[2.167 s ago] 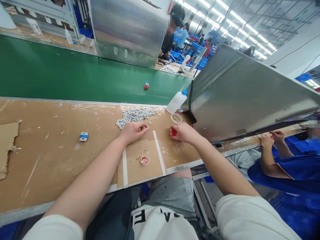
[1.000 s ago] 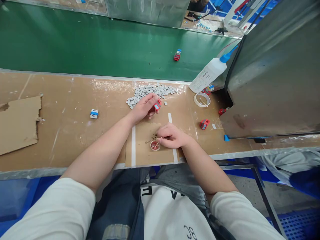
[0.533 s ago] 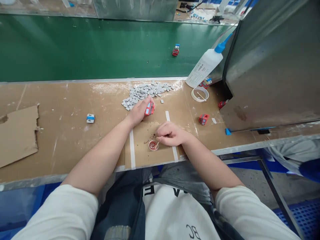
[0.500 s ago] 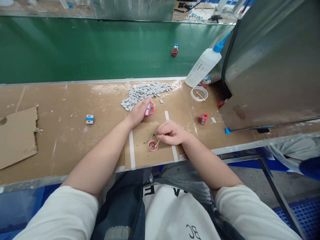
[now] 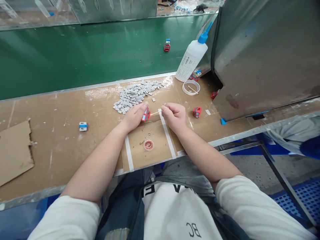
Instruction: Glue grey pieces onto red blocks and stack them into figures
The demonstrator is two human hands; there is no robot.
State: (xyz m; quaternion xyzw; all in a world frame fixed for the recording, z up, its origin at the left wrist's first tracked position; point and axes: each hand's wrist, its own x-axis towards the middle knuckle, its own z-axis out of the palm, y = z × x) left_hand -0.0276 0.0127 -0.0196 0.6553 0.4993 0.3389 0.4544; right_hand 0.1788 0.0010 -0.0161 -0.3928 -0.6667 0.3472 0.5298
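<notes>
My left hand (image 5: 135, 116) is closed around a small red toy vehicle (image 5: 146, 115) with pale blue window patches. In my right hand (image 5: 175, 116) a thin pale stick (image 5: 156, 113) is pinched, its tip pointing left at the toy; whether it touches cannot be made out. Below both hands sits a small round cup (image 5: 149, 145) with red liquid in it, on a cardboard sheet (image 5: 136, 156) edged by white tape strips. Just beyond my left hand lies a heap of small grey rectangular pieces (image 5: 133, 96).
A white bottle with a blue nozzle (image 5: 191, 60) stands beside a tape roll (image 5: 191, 87). Another red toy (image 5: 197, 112) lies to the right, a white and blue block (image 5: 83, 126) to the left. A metal housing (image 5: 262, 66) borders the right; a green belt (image 5: 87, 56) runs behind.
My right hand has lifted the stick from the red cup and brought it up to the toy in my left hand. The view has shifted slightly.
</notes>
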